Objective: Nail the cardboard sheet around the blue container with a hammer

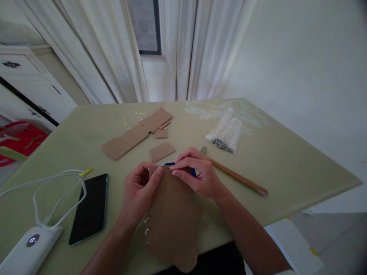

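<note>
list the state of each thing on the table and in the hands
cardboard sheet: held up at its top edge by both hands, ragged edges
left hand: pinching the sheet's top
right hand: pinching the sheet's top, over a blue object, mostly hidden
phone: flat, screen dark
power bank: white cable plugged in
plastic bag: lying flat, dark bits inside
wooden-handled tool: lying untouched
cardboard pieces: lying loose

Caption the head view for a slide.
Both hands, left hand and right hand, pinch a cardboard piece's top edge over a green table.
</note>
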### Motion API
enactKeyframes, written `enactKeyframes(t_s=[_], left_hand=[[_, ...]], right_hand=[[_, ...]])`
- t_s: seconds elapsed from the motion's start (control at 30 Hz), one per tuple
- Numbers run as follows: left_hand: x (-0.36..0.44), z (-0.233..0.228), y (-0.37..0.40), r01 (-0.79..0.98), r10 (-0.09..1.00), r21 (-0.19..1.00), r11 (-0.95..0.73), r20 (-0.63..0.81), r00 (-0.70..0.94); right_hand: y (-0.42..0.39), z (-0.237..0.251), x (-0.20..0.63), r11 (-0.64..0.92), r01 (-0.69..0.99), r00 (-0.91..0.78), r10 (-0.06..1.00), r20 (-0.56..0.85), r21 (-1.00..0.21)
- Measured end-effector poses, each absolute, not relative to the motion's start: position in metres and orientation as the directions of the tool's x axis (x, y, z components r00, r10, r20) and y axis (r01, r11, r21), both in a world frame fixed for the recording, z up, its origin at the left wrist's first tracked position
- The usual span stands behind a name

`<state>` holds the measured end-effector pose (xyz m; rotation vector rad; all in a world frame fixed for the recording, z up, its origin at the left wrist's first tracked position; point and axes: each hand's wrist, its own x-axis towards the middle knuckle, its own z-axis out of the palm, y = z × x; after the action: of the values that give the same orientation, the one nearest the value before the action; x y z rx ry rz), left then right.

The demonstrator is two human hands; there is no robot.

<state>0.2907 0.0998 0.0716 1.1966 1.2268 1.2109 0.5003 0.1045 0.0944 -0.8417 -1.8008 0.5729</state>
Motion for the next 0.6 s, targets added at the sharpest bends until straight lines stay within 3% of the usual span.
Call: enactKeyframes(t_s=[0.43, 0.6], left_hand=[[0.2903, 0.0691, 0.0975, 0.014, 1.0, 0.999, -0.03, 0.03, -0.002], [0.2925, 0.0704, 0.0963, -0.006, 0.999, 0.999, -0.052, 0.052, 0.011]], right_hand=[[0.1082, 0.0936, 0.5036, 0.403, 0.053, -0.238, 0.893, 0.381, -0.913], [0.1079, 0.0927, 0.5013, 0.305, 0.059, -0.223, 0.932, 0.285, -0.951]])
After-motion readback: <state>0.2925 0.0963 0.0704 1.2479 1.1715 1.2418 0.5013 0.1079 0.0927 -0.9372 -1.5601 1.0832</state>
